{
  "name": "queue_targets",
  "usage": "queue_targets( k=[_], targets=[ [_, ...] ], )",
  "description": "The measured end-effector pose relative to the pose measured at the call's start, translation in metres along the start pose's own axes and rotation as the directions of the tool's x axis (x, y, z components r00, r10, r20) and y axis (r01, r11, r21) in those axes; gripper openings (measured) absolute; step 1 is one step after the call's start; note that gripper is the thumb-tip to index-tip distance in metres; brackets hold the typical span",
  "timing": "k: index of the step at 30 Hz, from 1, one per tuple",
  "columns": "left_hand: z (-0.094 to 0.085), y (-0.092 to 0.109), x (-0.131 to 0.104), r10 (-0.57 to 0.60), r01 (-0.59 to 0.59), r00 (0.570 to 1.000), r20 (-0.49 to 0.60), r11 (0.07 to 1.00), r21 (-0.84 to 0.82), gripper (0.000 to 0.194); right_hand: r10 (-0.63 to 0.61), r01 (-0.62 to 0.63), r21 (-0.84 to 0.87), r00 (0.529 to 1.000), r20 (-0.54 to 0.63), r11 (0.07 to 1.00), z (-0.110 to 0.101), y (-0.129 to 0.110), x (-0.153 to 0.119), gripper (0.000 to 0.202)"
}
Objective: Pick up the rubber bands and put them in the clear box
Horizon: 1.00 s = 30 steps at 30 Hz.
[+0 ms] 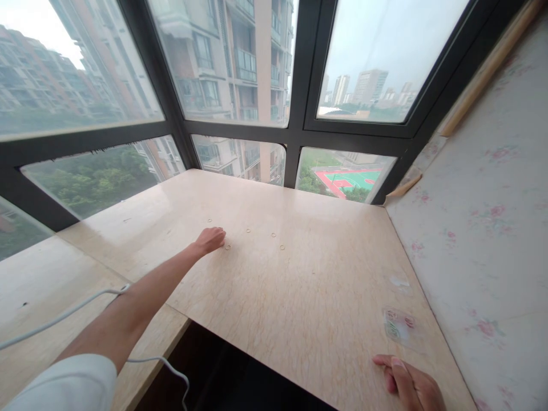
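Observation:
Reaching far over the beige marble-look surface [334,297], my left hand [210,240] has its fingers curled closed; what they hold, if anything, is hidden. Several small thin rings lie around it: one ring [228,248] just beside the fingers, one [209,220] behind the hand, and others [248,231] to its right. My right hand [409,382] rests low at the right near the surface's edge, index finger stretched out and thumb apart, nothing visible in it. Beyond it lies a clear plastic packet [400,325] with red and green marks.
A second clear plastic piece [399,281] lies behind the packet. A white cable [64,315] crosses by my left forearm and hangs off the edge. Dark-framed windows [240,132] stand behind; a flowered wall [483,240] is at the right. A dark gap opens below the front edge.

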<state>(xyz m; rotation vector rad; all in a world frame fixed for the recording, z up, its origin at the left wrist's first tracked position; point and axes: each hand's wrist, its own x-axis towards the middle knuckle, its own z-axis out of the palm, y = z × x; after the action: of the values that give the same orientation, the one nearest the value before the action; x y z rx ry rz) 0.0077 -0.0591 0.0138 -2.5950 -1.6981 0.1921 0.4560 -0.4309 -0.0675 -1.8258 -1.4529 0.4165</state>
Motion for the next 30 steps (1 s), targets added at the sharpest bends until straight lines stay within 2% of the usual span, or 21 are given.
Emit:
queue_targets(
  k=[4, 8, 12, 15, 19, 22, 26, 30],
  targets=[
    [-0.012, 0.026, -0.003, 0.009, -0.011, 0.999, -0.052, 0.999, -0.046, 0.017, 0.007, -0.007, -0.034, 1.000, -0.010, 0.999, 0.001, -0.007, 0.001, 0.060],
    [-0.027, 0.080, -0.006, 0.137, -0.151, 0.984, -0.113, 0.980, -0.129, 0.018, -0.003, 0.005, -0.077, 1.000, 0.015, 0.997, 0.000, -0.017, 0.005, 0.061],
    [-0.041, 0.157, -0.014, 0.326, -0.379, 0.919, -0.221, 0.885, -0.271, 0.018, 0.012, -0.012, -0.084, 1.000, -0.007, 0.996, -0.001, -0.026, 0.007, 0.061],
    [-0.046, 0.222, -0.024, 0.447, -0.529, 0.846, -0.289, 0.773, -0.351, 0.018, 0.008, -0.010, -0.095, 1.000, -0.018, 0.995, -0.002, -0.032, 0.008, 0.060],
    [-0.045, 0.305, -0.040, 0.550, -0.660, 0.751, -0.366, 0.614, -0.433, 0.017, 0.009, -0.013, -0.100, 0.999, -0.031, 0.995, -0.004, -0.038, 0.008, 0.056],
    [-0.040, 0.353, -0.048, 0.619, -0.731, 0.681, -0.392, 0.541, -0.416, 0.017, 0.017, -0.020, -0.097, 0.999, -0.031, 0.995, -0.006, -0.041, 0.009, 0.053],
    [-0.034, 0.391, -0.049, 0.698, -0.797, 0.599, -0.392, 0.473, -0.375, 0.018, 0.017, -0.020, -0.094, 0.999, -0.038, 0.995, -0.006, -0.041, 0.010, 0.051],
    [-0.030, 0.409, -0.047, 0.759, -0.839, 0.540, -0.365, 0.449, -0.307, 0.016, 0.008, -0.013, -0.104, 0.999, -0.047, 0.994, -0.005, -0.038, 0.010, 0.049]
  ],
)
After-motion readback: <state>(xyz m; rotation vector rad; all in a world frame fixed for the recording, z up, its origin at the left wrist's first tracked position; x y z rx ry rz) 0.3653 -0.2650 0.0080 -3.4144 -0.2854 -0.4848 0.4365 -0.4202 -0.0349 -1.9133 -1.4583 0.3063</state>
